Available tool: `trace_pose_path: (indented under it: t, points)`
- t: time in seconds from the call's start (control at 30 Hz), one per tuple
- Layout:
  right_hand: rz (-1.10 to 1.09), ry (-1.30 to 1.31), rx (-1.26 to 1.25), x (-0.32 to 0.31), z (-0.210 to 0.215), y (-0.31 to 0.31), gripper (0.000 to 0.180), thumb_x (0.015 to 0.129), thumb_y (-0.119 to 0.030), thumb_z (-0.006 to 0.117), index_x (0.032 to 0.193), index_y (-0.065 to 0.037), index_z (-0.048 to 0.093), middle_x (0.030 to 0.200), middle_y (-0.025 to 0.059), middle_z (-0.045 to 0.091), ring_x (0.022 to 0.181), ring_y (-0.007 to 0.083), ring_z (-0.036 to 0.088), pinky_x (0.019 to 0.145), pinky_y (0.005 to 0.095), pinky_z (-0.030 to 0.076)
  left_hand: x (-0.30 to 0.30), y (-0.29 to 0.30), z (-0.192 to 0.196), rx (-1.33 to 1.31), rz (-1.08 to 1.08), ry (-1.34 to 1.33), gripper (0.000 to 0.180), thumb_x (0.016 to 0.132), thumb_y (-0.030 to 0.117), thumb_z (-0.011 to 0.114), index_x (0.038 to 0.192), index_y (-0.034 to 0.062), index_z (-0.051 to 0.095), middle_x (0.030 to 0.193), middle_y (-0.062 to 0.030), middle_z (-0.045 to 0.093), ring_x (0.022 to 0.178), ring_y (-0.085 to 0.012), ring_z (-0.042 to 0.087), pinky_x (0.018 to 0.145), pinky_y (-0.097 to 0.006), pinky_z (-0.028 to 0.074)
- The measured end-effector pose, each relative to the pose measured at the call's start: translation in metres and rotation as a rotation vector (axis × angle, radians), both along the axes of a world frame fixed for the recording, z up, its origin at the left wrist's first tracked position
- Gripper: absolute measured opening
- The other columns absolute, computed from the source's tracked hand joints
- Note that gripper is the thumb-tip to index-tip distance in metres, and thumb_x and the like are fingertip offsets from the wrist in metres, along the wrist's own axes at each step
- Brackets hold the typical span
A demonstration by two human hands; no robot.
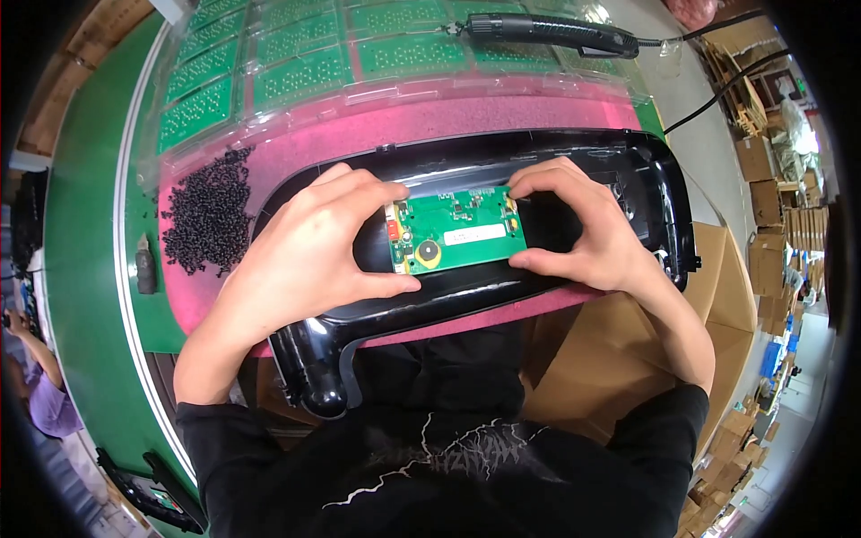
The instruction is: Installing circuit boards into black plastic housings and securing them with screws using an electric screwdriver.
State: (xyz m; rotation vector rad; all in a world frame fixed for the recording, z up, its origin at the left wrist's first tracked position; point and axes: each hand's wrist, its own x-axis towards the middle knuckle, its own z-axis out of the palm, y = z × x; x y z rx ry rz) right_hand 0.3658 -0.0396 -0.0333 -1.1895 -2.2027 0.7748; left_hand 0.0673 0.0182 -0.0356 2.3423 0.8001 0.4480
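Note:
A green circuit board (471, 215) with a white label, a round buzzer-like part and a red connector is held level over a glossy black plastic housing (413, 309). My left hand (318, 242) grips the board's left end between thumb and fingers. At its right end, my right hand (583, 224) pinches the corners the same way. Beneath the board the housing lies hollow side up, with a handle-like arm bending toward me at its left end. Whether the board touches the housing I cannot tell.
Left of the housing, many small black screws (206, 215) lie heaped on a pink mat (296, 134). Behind are clear trays of green circuit boards (296, 72), with a black electric screwdriver (552, 34) across them. An open cardboard box (610, 359) stands at right. Another person (49, 386) appears far left.

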Motion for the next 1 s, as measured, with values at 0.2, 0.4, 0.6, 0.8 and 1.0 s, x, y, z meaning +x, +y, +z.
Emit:
trace_pose_path:
  t: [0.2, 0.4, 0.6, 0.8, 1.0]
  points:
    - [-0.056, -0.012, 0.063, -0.004, -0.016, -0.002, 0.055, 0.070, -0.013, 0.085, 0.117, -0.005, 0.057, 0.123, 0.0135, 0.057, 0.113, 0.0331, 0.052, 0.100, 0.0408, 0.043, 0.002, -0.003, 0.001, 0.094, 0.019, 0.048, 0.068, 0.058, 0.020, 0.090, 0.116, 0.0007, 0.061, 0.105, -0.0137, 0.060, 0.101, -0.0351, 0.058, 0.087, -0.042, 0.050]
    - [-0.060, -0.032, 0.089, -0.004, -0.018, 0.001, 0.055, 0.070, -0.012, 0.084, 0.117, -0.005, 0.057, 0.122, 0.0127, 0.056, 0.112, 0.0330, 0.052, 0.099, 0.0407, 0.043, 0.005, -0.003, 0.004, 0.122, 0.013, 0.123, 0.068, 0.058, 0.020, 0.090, 0.117, 0.0029, 0.061, 0.115, -0.0125, 0.058, 0.109, -0.0349, 0.059, 0.091, -0.043, 0.050]
    - [-0.054, -0.046, 0.095, 0.000, -0.019, 0.003, 0.055, 0.070, -0.012, 0.084, 0.117, -0.005, 0.057, 0.122, 0.0122, 0.056, 0.112, 0.0329, 0.052, 0.099, 0.0401, 0.043, 0.009, -0.005, 0.003, 0.150, 0.030, 0.137, 0.070, 0.057, 0.021, 0.090, 0.117, 0.0038, 0.061, 0.116, -0.0116, 0.057, 0.110, -0.0342, 0.059, 0.091, -0.043, 0.050]
    - [-0.061, -0.050, 0.077, -0.002, -0.020, 0.002, 0.054, 0.070, -0.011, 0.084, 0.116, -0.005, 0.057, 0.122, 0.0125, 0.056, 0.112, 0.0331, 0.052, 0.098, 0.0399, 0.044, 0.007, -0.006, 0.002, 0.158, 0.038, 0.155, 0.071, 0.057, 0.023, 0.090, 0.118, 0.0035, 0.060, 0.116, -0.0115, 0.057, 0.110, -0.0338, 0.058, 0.091, -0.042, 0.050]
    - [-0.070, -0.059, 0.056, -0.007, -0.011, 0.002, 0.058, 0.066, -0.009, 0.084, 0.118, -0.005, 0.059, 0.120, 0.0138, 0.058, 0.114, 0.0335, 0.054, 0.101, 0.0408, 0.042, 0.000, -0.006, 0.007, 0.176, 0.019, 0.139, 0.071, 0.059, 0.023, 0.089, 0.120, 0.0023, 0.060, 0.116, -0.0118, 0.056, 0.108, -0.0331, 0.058, 0.090, -0.042, 0.050]
